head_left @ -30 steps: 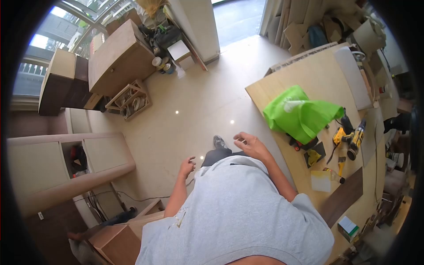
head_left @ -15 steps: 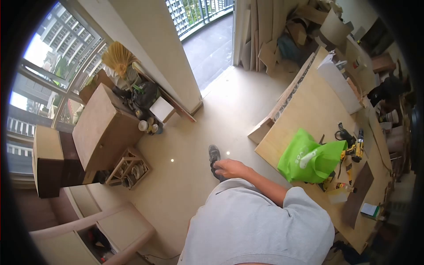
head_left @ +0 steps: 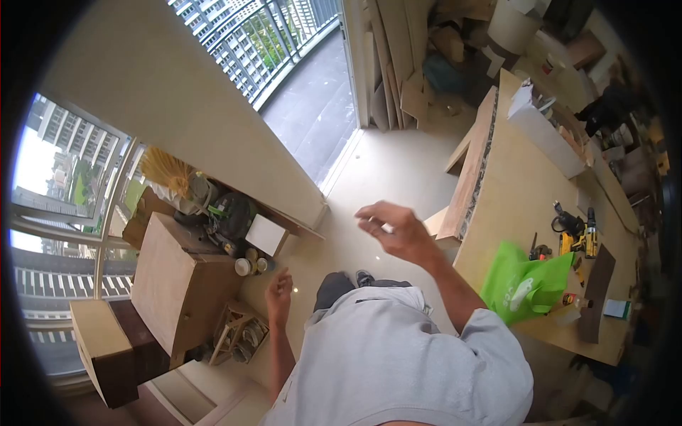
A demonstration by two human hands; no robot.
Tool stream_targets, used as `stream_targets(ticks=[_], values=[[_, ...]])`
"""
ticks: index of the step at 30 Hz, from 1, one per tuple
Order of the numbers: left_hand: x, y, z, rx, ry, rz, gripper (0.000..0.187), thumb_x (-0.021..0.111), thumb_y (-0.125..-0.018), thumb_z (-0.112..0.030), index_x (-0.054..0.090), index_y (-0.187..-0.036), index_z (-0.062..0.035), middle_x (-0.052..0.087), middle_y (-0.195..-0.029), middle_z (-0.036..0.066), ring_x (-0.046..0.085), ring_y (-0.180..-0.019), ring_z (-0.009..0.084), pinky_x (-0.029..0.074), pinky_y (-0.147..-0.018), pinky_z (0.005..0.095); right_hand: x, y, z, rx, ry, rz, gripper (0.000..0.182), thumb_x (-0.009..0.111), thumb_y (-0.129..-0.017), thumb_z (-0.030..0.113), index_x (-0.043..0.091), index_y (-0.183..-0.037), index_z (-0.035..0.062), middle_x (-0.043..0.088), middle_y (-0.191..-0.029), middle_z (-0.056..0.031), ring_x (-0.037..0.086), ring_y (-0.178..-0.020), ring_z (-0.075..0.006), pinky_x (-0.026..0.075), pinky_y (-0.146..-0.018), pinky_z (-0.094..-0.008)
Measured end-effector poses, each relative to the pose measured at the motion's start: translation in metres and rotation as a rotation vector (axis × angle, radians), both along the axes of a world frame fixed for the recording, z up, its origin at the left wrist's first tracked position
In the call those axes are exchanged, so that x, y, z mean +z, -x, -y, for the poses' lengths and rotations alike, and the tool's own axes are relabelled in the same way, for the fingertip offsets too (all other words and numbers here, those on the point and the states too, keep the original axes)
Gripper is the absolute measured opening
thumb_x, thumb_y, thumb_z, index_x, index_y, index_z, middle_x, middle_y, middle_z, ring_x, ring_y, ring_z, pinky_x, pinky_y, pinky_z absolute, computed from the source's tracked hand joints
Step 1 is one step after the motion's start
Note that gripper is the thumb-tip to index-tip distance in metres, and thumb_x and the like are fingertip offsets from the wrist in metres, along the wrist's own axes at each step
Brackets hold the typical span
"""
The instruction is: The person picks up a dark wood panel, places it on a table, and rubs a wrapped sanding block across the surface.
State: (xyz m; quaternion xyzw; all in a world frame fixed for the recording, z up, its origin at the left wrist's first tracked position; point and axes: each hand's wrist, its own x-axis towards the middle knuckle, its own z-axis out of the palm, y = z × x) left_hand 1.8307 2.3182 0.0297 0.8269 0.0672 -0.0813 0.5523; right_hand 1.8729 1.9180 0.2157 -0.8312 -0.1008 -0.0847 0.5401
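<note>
My right hand [head_left: 398, 233] is raised in front of me over the floor, its fingers loosely bent. A gap shows between thumb and fingers, with a bright spot in it, and I see nothing held. Lower on the left, my left hand [head_left: 279, 295] hangs beside my body with its fingers partly curled and slightly apart; it holds nothing visible. The right hand is nearest the wooden worktable [head_left: 490, 220]. On that table sit a green bag [head_left: 526, 284], a yellow and black drill [head_left: 590, 240] and a small bottle [head_left: 570, 312].
To the left stand a brown cabinet [head_left: 177, 277], a wooden rack [head_left: 238, 334], a white box [head_left: 266, 236] and a yellow broom [head_left: 167, 170]. Tall boards [head_left: 380, 71] lean beside the balcony doorway. A long white box [head_left: 543, 135] lies on the table's far side.
My right hand has risen and moved forward. My left hand has come into view on the left. My view has shifted, and both feet are now closer to my body in the picture.
</note>
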Motion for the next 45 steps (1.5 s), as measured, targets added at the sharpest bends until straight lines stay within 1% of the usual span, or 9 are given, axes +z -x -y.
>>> stream_targets(ticks=[2,4,7,8,12,27,34,37,45], values=[[0.091,-0.090,0.048,-0.053,0.092,0.192,0.031,0.068,-0.104,-0.012,0.072,-0.133,-0.0011,0.076,-0.113,0.003,0.068,-0.099,0.0123,0.055,-0.086,0.0321,0.084,-0.008,0.031,-0.182,0.005,0.354,0.016,0.082,-0.094,0.007,0.075,-0.108,0.0024,0.077,-0.101,-0.0130,0.075,-0.088,-0.0226,0.058,-0.075,-0.0347],[0.187,-0.162,0.090,-0.156,0.163,0.424,0.029,0.070,-0.104,-0.009,0.072,-0.130,0.0011,0.075,-0.118,0.006,0.069,-0.103,0.0133,0.055,-0.091,0.0335,0.157,0.002,0.053,-0.285,0.040,0.654,0.028,0.069,-0.106,0.023,0.072,-0.106,-0.0049,0.074,-0.098,-0.0178,0.070,-0.087,-0.0237,0.055,-0.077,-0.0320],[0.316,-0.232,0.130,-0.439,0.592,1.067,0.049,0.077,-0.100,-0.023,0.065,-0.134,0.0095,0.070,-0.125,0.025,0.070,-0.116,0.0333,0.058,-0.103,0.0478,0.243,0.022,0.050,-0.235,0.304,1.092,0.027,0.069,-0.105,0.022,0.072,-0.107,-0.0045,0.074,-0.099,-0.0178,0.070,-0.088,-0.0240,0.055,-0.078,-0.0324],[0.364,-0.253,0.135,-0.643,0.644,1.232,0.063,0.073,-0.102,-0.037,0.059,-0.140,0.0108,0.069,-0.127,0.027,0.070,-0.118,0.0353,0.058,-0.104,0.0510,0.263,0.022,0.042,-0.177,0.391,1.188,0.027,0.069,-0.105,0.022,0.072,-0.107,-0.0044,0.074,-0.100,-0.0179,0.070,-0.088,-0.0241,0.056,-0.078,-0.0325],[0.463,-0.302,0.148,-0.987,0.725,1.752,0.061,0.071,-0.102,-0.037,0.059,-0.139,0.0106,0.069,-0.127,0.027,0.069,-0.118,0.0346,0.058,-0.104,0.0501,0.308,-0.004,-0.003,-0.044,0.619,1.340,0.026,0.069,-0.105,0.021,0.072,-0.109,-0.0040,0.074,-0.101,-0.0179,0.070,-0.090,-0.0245,0.056,-0.079,-0.0330],[0.472,-0.437,0.231,-1.082,0.867,2.017,0.055,0.065,-0.105,-0.036,0.061,-0.136,0.0100,0.069,-0.127,0.025,0.068,-0.118,0.0319,0.056,-0.105,0.0468,0.304,-0.096,0.015,-0.217,0.951,1.316,0.024,0.069,-0.103,0.018,0.071,-0.115,-0.0023,0.074,-0.106,-0.0182,0.070,-0.095,-0.0260,0.056,-0.082,-0.0350],[0.478,-0.477,0.322,-1.161,0.942,2.099,0.053,0.063,-0.107,-0.035,0.062,-0.134,0.0097,0.069,-0.127,0.024,0.068,-0.118,0.0306,0.055,-0.105,0.0453,0.295,-0.118,0.060,-0.315,1.089,1.306,0.024,0.069,-0.102,0.016,0.071,-0.117,-0.0015,0.074,-0.108,-0.0183,0.071,-0.097,-0.0267,0.056,-0.084,-0.0359],[0.502,-0.498,0.352,-1.265,0.928,1.956,0.052,0.061,-0.107,-0.035,0.062,-0.133,0.0096,0.069,-0.127,0.023,0.068,-0.118,0.0300,0.055,-0.105,0.0446,0.304,-0.124,0.088,-0.441,1.017,1.229,0.024,0.069,-0.101,0.016,0.070,-0.119,-0.0011,0.074,-0.109,-0.0183,0.071,-0.098,-0.0270,0.056,-0.084,-0.0363],[0.522,-0.509,0.499,-1.479,0.844,2.215,0.050,0.058,-0.109,-0.035,0.063,-0.132,0.0093,0.069,-0.127,0.022,0.067,-0.118,0.0286,0.054,-0.105,0.0429,0.311,-0.148,0.185,-0.447,1.135,1.252,0.026,0.069,-0.100,0.014,0.070,-0.122,-0.0002,0.073,-0.111,-0.0185,0.071,-0.101,-0.0278,0.056,-0.086,-0.0373]])
